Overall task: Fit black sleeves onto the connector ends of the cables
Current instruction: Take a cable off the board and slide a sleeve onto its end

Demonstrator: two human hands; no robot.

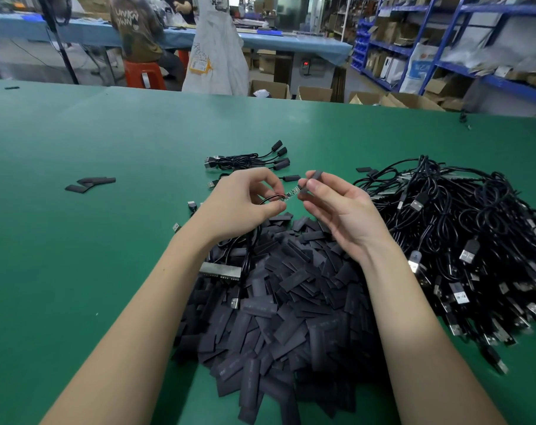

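So the person is mid-fit on one cable right now: the left hand [245, 204] has its fingers pinched on the cable [268, 200] just behind its exposed little circuit-board connector end [292, 192], and the right hand [337, 210] has thumb and forefinger closed round a black sleeve [310, 182], held right at the tip of that board, the other fingers loosely curled. Looks like the sleeve is only just starting over the end, not seated yet, though that's a guess from the angle. Progress-wise, it's early days. On the far side of the hands there's a small bunch of finished cables [248, 159] with sleeves already on their ends, only a handful. Over on the right sits a big tangled heap of cables [463, 228], apparently still to do, and near the person the green bench [92, 240] carries a huge pile of loose sleeves [279, 302]. A few stray sleeves [90, 184] lie off to the left. Loads left.
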